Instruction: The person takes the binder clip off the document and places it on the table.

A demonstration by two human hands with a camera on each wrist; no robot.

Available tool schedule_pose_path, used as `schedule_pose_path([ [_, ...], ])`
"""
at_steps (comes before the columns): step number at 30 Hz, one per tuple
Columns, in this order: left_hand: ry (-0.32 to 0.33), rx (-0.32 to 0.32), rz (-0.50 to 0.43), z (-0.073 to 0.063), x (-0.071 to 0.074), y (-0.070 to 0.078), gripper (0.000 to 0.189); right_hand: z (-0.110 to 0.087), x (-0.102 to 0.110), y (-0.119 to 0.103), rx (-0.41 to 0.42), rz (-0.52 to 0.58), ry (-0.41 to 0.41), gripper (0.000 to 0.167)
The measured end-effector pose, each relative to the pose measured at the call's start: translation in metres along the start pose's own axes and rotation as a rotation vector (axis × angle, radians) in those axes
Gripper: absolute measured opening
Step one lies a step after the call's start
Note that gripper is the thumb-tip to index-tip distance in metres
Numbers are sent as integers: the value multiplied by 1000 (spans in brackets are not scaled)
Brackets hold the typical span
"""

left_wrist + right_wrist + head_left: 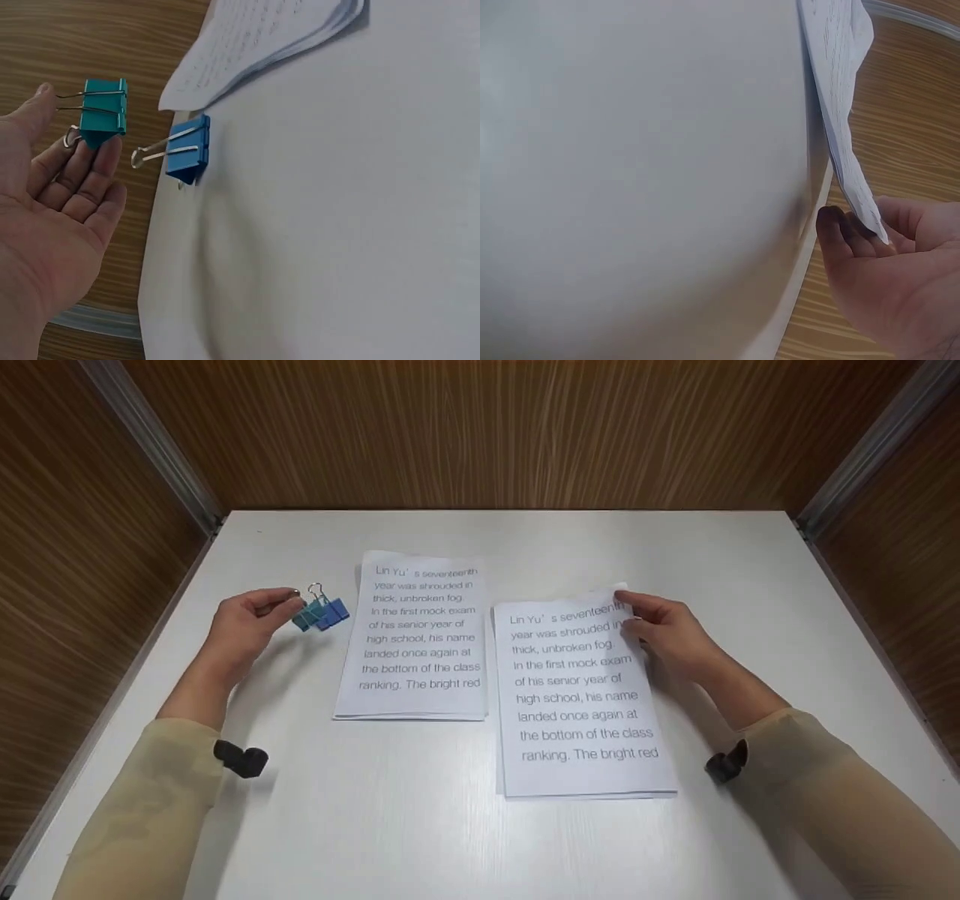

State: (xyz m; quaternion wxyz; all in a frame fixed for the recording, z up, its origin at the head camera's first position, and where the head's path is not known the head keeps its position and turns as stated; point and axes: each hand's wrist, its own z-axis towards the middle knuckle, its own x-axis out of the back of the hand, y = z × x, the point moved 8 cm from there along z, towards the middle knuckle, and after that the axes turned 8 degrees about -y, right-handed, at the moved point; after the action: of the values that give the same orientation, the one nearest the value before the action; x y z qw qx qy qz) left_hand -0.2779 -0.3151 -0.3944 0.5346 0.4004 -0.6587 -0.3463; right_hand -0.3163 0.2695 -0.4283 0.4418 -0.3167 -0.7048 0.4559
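Note:
My left hand (246,628) pinches a teal binder clip (103,106) by its wire handles, just above the table. Close beside it a blue binder clip (188,150) rests on the tabletop, its wire handles sticking out. On the other side, the right hand (675,637) grips the top right corner of a stack of printed sheets (577,697) between thumb and fingers. That corner is lifted a little, as the right wrist view shows with the paper edge (847,157) rising off the table. A second stack of printed sheets (420,637) lies between the clips and the gripped stack.
All this is on a white table (360,825). Brown wood-grain panels (480,435) with metal corner strips enclose its back and sides. Each sleeve cuff carries a small black camera mount (244,760). The two stacks lie nearly side by side, the right one nearer to me.

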Motion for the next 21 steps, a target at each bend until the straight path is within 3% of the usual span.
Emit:
schedule_pose_path([
  [7,-28,70,69,-2,3,-20,69,-2,2,1,-2,8,-6,58],
  [13,-59,92,90,-2,3,-30,69,-7,5,1,-1,-16,-4,60],
  [21,-76,130,148,0,5,-42,73,-17,10,-5,31,-134,13,59],
])
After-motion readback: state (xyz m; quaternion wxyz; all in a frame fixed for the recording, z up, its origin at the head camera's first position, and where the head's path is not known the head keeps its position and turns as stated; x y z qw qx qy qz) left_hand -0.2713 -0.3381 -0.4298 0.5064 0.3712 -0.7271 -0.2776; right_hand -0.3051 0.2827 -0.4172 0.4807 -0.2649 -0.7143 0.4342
